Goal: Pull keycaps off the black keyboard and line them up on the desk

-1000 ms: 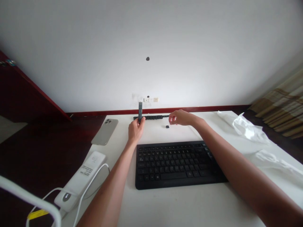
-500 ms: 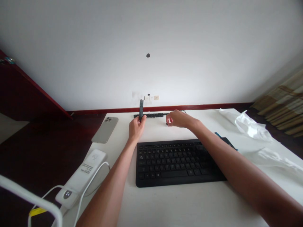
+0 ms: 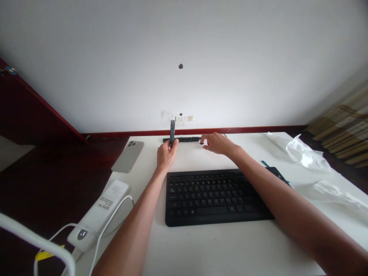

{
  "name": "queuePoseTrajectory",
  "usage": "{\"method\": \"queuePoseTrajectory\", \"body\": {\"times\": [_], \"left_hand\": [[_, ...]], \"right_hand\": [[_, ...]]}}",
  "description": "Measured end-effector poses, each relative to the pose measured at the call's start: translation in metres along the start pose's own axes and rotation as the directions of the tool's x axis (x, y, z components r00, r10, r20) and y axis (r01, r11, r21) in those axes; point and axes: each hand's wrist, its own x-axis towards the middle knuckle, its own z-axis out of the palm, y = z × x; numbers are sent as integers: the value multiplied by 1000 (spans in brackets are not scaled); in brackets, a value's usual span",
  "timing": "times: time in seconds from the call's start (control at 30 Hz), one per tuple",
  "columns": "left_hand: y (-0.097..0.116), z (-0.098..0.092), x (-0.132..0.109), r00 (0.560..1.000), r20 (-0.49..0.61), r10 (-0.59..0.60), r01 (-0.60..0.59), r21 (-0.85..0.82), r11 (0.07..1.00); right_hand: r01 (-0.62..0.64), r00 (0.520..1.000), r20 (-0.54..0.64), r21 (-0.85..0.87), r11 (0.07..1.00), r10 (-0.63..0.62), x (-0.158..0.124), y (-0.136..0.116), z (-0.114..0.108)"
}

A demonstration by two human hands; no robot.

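Observation:
My left hand (image 3: pixel 166 155) is closed around a slim dark grey stick-like tool (image 3: pixel 172 130), held upright above the far part of the desk. Behind it runs a row of small black pieces (image 3: pixel 188 139) along the desk's back edge. At the right end of that row, my right hand (image 3: pixel 217 143) has its index finger and thumb at a small black piece (image 3: pixel 201 143); its exact kind is too small to tell. A black keyboard (image 3: pixel 201 195) lies nearer to me, partly covered by my right forearm.
A phone (image 3: pixel 128 156) lies face down at the left of the white desk (image 3: pixel 207 245). Nearer stands a white power strip (image 3: pixel 99 212) with cables. On the right are crumpled clear plastic (image 3: pixel 306 153) and a dark flat item with a blue edge (image 3: pixel 277 174). A wall rises behind.
My right hand has moved slightly away from me, carrying the small black piece to the right end of the row. My left hand still holds the grey tool in nearly the same place.

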Motion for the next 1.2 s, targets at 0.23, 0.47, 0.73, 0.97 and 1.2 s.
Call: {"method": "queuePoseTrajectory", "body": {"times": [0.23, 0.47, 0.73, 0.97, 1.2], "left_hand": [[-1, 1, 1, 1000, -8, -1, 1, 19, 1000], [-2, 1, 0, 1000, -5, 13, -13, 12, 1000], [0, 0, 0, 1000, -9, 5, -5, 11, 1000], [2, 0, -1, 1000, -4, -3, 3, 0, 1000], [3, 0, 0, 1000, -4, -7, 7, 8, 1000]], "right_hand": [[-10, 1000, -5, -23, 1000, 10, 1, 3, 2], [-9, 1000, -13, -37, 999, 9, 2, 4, 4], [-4, 1000, -13, -30, 1000, 3, 2, 3, 4], [5, 1000, -23, -30, 1000, -6, 2, 5, 5], [-11, 999, -50, -26, 1000, 9, 2, 6, 5]]}}
